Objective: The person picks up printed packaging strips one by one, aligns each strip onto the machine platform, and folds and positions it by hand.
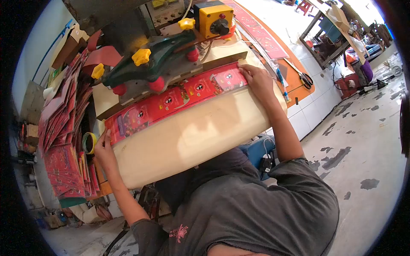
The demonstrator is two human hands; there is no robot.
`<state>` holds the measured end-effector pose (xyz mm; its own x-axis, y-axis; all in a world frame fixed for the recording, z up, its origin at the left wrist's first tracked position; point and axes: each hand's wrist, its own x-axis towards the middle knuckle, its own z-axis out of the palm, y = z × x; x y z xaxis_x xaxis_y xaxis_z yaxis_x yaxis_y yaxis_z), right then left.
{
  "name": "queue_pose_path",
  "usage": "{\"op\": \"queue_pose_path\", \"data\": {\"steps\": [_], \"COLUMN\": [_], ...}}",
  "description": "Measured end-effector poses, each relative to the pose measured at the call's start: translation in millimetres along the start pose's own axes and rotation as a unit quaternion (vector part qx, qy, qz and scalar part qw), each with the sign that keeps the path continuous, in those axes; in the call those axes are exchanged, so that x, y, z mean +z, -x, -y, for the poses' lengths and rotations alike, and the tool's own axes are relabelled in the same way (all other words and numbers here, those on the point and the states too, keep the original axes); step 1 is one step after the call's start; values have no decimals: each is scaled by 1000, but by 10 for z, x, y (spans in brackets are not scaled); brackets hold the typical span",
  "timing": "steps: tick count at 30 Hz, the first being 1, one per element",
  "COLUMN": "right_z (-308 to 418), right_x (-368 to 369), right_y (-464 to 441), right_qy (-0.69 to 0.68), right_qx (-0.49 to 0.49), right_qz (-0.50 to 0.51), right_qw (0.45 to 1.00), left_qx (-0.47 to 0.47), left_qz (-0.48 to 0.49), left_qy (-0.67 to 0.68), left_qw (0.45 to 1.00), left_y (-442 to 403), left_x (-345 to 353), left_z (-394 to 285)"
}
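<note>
Red printed strip [171, 100] lies along the cream work surface [183, 138], below the dark green machine bar [164, 56]. Left hand [105, 149] and right hand [257, 80] touch opposite ends; whether either pinches cannot be determined. Alignment appears underway; next move calls for squaring both ends.

Glare upper right | cream surface [149, 158] — patchy shadow | black-cornered fisheye distortion

Head view: worn high, aimed forward and steeply down.
Shirt [256, 205]: seen closest, at five o'clock.
Red sheet [181, 97]: viewed from above, near, at eleven o'clock.
Far bench [352, 41]: caught well off, at two o'clock.
</note>
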<state>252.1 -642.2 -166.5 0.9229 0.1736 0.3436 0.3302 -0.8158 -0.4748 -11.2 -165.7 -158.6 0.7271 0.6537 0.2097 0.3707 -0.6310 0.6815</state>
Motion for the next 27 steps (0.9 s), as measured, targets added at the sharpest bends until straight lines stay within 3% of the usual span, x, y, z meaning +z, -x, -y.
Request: {"op": "queue_pose_path", "data": {"steps": [6, 11, 16, 18, 21, 23, 25, 27], "right_z": [2, 65, 57, 250, 231, 185, 169, 216], "right_x": [6, -27, -58, -302, -324, -262, -171, -196], "right_y": [1, 26, 51, 145, 244, 316, 368, 410], "right_qy": [-4, -14, -51, -84, -91, -84, -113, -109], "right_qx": [-8, -2, -23, 60, 75, 57, 4, 11], "right_qz": [4, -5, -29, 44, 53, 54, -14, 3], "right_qw": [1000, 1000, 998, 994, 992, 993, 993, 994], "left_qx": [-17, 27, -22, -39, -54, -53, -8, -59], "left_qz": [-5, 1, -35, -20, -12, -22, -46, -42], "left_qy": [-25, 5, 18, 65, 117, 122, 93, 82], "left_qw": [1000, 1000, 999, 997, 992, 991, 995, 994], "left_y": [20, -62, 108, 158, 251, 288, 295, 336], "left_x": [-27, 8, -37, -81, -128, -118, -81, -115], "left_z": [-75, 222, -62, -39, -14, -14, -87, -194]}}
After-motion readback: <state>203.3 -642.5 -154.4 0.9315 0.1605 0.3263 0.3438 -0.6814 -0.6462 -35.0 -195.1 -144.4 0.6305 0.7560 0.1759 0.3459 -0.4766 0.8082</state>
